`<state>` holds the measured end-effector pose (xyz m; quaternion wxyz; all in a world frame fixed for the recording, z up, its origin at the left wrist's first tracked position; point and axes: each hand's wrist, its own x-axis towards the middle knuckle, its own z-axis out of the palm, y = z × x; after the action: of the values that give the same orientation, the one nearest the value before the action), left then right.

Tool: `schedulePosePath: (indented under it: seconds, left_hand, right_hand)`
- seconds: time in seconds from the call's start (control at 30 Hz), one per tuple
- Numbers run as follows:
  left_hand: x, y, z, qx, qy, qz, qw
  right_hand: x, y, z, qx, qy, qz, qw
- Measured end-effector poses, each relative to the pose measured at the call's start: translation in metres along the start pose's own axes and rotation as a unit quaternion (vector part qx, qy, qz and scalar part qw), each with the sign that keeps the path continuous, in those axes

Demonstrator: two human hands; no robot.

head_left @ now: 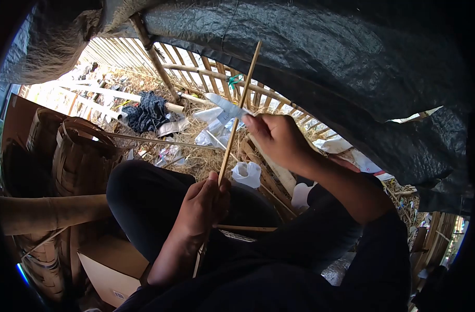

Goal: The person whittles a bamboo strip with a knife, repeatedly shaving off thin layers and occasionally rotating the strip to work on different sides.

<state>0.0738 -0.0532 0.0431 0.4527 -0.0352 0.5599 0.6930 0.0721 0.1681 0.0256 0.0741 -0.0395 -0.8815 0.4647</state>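
My left hand (202, 209) is closed around a long, thin bamboo strip (230, 144) in front of my lap. The strip slants upward and away from me, its lower end running down beside my forearm. In my right hand (280, 139) is a knife (222, 105), its handle hidden by the closed fingers. The pale blade points left and crosses the strip above the left hand, overlapping it in this view.
Woven bamboo baskets (84, 156) and a cardboard box (112, 270) stand at left, with a thick bamboo pole (55, 214) beside my knee. Straw, plastic bags (246, 174) and a dark cloth (146, 113) litter the ground. A slatted bamboo fence (206, 70) and black tarp (352, 67) lie beyond.
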Motion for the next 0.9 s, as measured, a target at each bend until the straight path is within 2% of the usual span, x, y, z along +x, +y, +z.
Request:
schedulePosePath:
  seconds: [0.07, 0.1, 0.13, 0.2, 0.23, 0.27, 0.33, 0.37, 0.47, 0.5, 0.53, 0.6, 0.67, 0.73, 0.8, 0.87, 0.9]
  left_hand:
    - [0.003, 0.0, 0.002, 0.007, 0.007, 0.009, 1.0]
    - [0.006, -0.002, -0.001, 0.011, 0.023, 0.0, 1.0]
    - [0.007, -0.004, -0.004, 0.016, 0.038, -0.012, 0.999]
    - [0.006, -0.006, -0.005, 0.0, 0.016, -0.003, 1.0]
    - [0.007, -0.005, -0.006, -0.017, -0.007, 0.009, 1.0]
    - [0.008, -0.004, -0.005, -0.02, -0.007, 0.015, 1.0]
    - [0.005, -0.002, -0.004, 0.004, 0.028, -0.009, 1.0]
    - [0.005, -0.001, -0.003, 0.007, 0.027, -0.013, 1.0]
    - [0.004, -0.001, -0.003, 0.001, 0.006, -0.012, 1.0]
    - [0.005, -0.001, -0.003, 0.004, 0.01, -0.014, 1.0]
    - [0.008, -0.001, -0.003, 0.008, 0.015, -0.015, 1.0]
    - [0.01, -0.002, -0.004, 0.007, 0.012, -0.017, 1.0]
    - [0.007, -0.004, -0.003, -0.001, 0.009, -0.022, 1.0]
    - [0.006, 0.0, 0.001, -0.007, -0.001, -0.01, 1.0]
    - [0.006, 0.0, -0.002, -0.013, 0.01, -0.013, 1.0]
    - [0.007, -0.001, -0.006, -0.01, 0.021, -0.026, 0.999]
    - [0.008, -0.002, -0.007, -0.035, -0.005, -0.018, 0.999]
  right_hand:
    - [-0.022, 0.005, 0.031, 0.041, 0.007, -0.122, 0.992]
    - [-0.02, 0.002, 0.029, 0.057, 0.003, -0.117, 0.992]
    - [-0.012, -0.001, 0.012, -0.005, -0.05, -0.066, 0.997]
    - [0.007, 0.006, -0.007, -0.013, 0.009, -0.029, 0.999]
    - [0.002, 0.001, -0.001, 0.039, 0.023, -0.006, 0.999]
    - [-0.009, -0.005, 0.01, 0.024, -0.01, -0.023, 0.999]
    - [-0.014, -0.01, 0.029, 0.08, 0.037, -0.119, 0.989]
    - [-0.012, -0.003, 0.011, 0.004, -0.062, -0.054, 0.997]
    - [0.012, 0.013, -0.005, 0.053, 0.017, 0.022, 0.998]
    - [0.0, 0.002, 0.005, 0.015, -0.001, -0.008, 1.0]
    - [-0.015, 0.001, 0.023, 0.041, -0.01, -0.096, 0.994]
    - [-0.014, 0.009, 0.025, 0.034, -0.017, -0.122, 0.992]
    - [0.006, 0.013, -0.001, 0.009, 0.003, -0.018, 1.0]
    - [-0.001, 0.005, 0.005, 0.049, -0.001, 0.018, 0.999]
    - [-0.018, -0.003, 0.036, 0.09, 0.055, -0.137, 0.985]
    - [-0.009, 0.006, 0.012, 0.008, -0.089, -0.025, 0.996]
    - [-0.003, 0.01, 0.006, 0.013, -0.048, -0.03, 0.998]
